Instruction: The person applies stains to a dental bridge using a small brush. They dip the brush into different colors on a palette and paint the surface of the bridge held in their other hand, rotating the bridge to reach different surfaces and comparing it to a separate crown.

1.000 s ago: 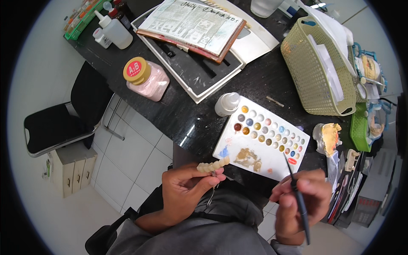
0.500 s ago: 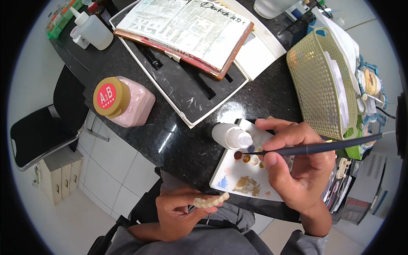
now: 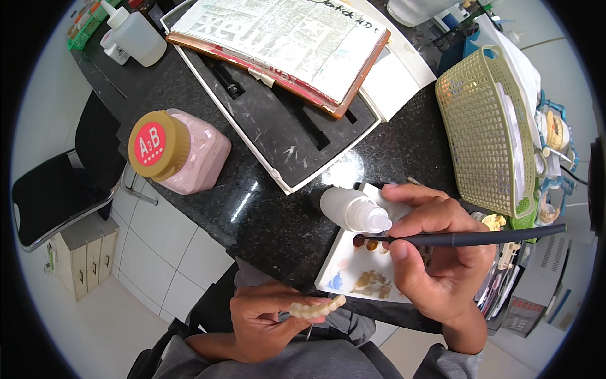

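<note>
My right hand pinches a slim dark-handled paintbrush between thumb and fingers. The brush tip is at a dark red-brown well of the white palette, beside brown and amber wells. Blue and tan smears mark the palette's near part, and my hand hides its right side. A small white dropper bottle stands at the palette's far left, close to the brush tip. Near my lap, my left hand is closed on a cream-coloured dental bridge, a curved row of several tooth crowns, held short of the palette.
A pink-filled jar with a gold lid stands on the black counter at left. Behind are a worn pad on a dark tray and squeeze bottles. A mesh basket stands right of my right hand.
The view has shifted slightly, moving the counter items within it. The brush tip has dipped to the red-brown well. My left hand keeps hold of the dental bridge, almost still.
</note>
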A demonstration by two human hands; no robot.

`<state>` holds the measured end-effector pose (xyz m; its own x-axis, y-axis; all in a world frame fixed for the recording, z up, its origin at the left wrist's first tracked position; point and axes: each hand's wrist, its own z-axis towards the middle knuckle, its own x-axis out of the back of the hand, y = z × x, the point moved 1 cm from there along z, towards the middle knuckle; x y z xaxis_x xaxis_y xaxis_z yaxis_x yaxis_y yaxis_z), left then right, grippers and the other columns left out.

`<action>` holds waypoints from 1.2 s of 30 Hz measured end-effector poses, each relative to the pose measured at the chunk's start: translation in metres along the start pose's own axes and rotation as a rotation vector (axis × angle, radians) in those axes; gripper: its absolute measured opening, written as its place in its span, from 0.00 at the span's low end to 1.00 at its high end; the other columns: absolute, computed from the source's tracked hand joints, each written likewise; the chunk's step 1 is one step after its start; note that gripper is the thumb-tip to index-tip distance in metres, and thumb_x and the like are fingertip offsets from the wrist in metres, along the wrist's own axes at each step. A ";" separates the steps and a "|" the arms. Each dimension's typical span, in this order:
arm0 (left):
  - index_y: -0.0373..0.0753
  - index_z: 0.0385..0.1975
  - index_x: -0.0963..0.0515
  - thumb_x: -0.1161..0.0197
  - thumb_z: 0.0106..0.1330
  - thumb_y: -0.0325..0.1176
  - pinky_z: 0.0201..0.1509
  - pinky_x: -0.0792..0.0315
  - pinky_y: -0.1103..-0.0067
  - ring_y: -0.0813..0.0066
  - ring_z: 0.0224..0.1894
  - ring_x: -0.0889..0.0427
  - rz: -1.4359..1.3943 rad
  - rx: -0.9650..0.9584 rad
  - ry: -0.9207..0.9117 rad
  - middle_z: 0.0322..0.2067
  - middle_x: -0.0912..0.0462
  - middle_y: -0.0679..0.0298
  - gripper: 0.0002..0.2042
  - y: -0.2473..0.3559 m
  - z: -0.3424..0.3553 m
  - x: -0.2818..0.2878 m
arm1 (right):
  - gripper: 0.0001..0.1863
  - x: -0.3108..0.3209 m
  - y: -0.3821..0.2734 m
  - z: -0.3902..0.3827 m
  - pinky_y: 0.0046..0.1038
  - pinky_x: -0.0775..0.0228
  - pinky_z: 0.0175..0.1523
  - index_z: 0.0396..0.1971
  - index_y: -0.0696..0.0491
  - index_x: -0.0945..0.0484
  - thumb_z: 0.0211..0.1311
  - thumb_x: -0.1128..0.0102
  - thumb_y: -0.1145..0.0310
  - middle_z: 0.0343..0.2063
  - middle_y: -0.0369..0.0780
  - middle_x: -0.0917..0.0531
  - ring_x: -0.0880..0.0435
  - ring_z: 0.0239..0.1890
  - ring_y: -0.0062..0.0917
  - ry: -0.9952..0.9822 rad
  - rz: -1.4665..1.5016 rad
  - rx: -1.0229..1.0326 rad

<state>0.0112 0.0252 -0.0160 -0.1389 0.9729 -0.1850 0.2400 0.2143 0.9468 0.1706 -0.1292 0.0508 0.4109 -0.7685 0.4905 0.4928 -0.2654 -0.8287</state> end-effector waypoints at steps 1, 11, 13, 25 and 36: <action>0.29 0.30 0.20 0.30 0.53 0.26 0.32 0.21 0.81 0.68 0.29 0.15 -0.003 -0.001 0.004 0.26 0.17 0.54 0.08 0.000 0.000 0.000 | 0.06 0.000 0.000 0.000 0.34 0.24 0.43 0.23 0.63 0.22 0.42 0.35 0.81 0.22 0.42 0.19 0.17 0.36 0.40 -0.002 -0.004 0.004; 0.27 0.30 0.21 0.34 0.56 0.23 0.33 0.21 0.79 0.66 0.30 0.15 -0.110 -0.023 0.061 0.27 0.18 0.54 0.06 0.005 -0.003 -0.009 | 0.06 0.020 -0.025 -0.012 0.34 0.25 0.45 0.25 0.64 0.23 0.44 0.37 0.83 0.25 0.43 0.19 0.17 0.39 0.38 0.100 0.166 -0.187; 0.26 0.31 0.21 0.35 0.57 0.23 0.34 0.22 0.79 0.67 0.31 0.16 -0.196 -0.047 0.119 0.27 0.18 0.54 0.06 0.005 -0.004 -0.015 | 0.06 0.028 -0.040 -0.021 0.34 0.25 0.46 0.26 0.64 0.23 0.46 0.38 0.83 0.26 0.43 0.19 0.17 0.40 0.38 0.172 0.235 -0.312; 0.26 0.37 0.21 0.37 0.57 0.18 0.41 0.21 0.83 0.71 0.38 0.17 -0.160 -0.078 0.053 0.34 0.18 0.52 0.08 0.000 -0.027 -0.082 | 0.13 0.052 -0.045 -0.160 0.20 0.25 0.27 0.35 0.61 0.28 0.58 0.40 0.68 0.24 0.47 0.23 0.21 0.21 0.23 0.444 0.342 -0.038; 0.25 0.36 0.21 0.36 0.57 0.20 0.38 0.22 0.86 0.79 0.33 0.19 -0.186 0.021 0.170 0.35 0.17 0.53 0.08 -0.004 -0.033 -0.110 | 0.13 0.037 -0.030 -0.181 0.16 0.34 0.21 0.28 0.56 0.18 0.37 0.32 0.81 0.23 0.41 0.19 0.21 0.21 0.19 0.365 0.140 0.036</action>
<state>-0.0062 -0.0853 0.0093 -0.3418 0.8883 -0.3066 0.2151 0.3916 0.8947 0.0326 -0.2547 0.0446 0.1792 -0.9542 0.2396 0.4810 -0.1275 -0.8674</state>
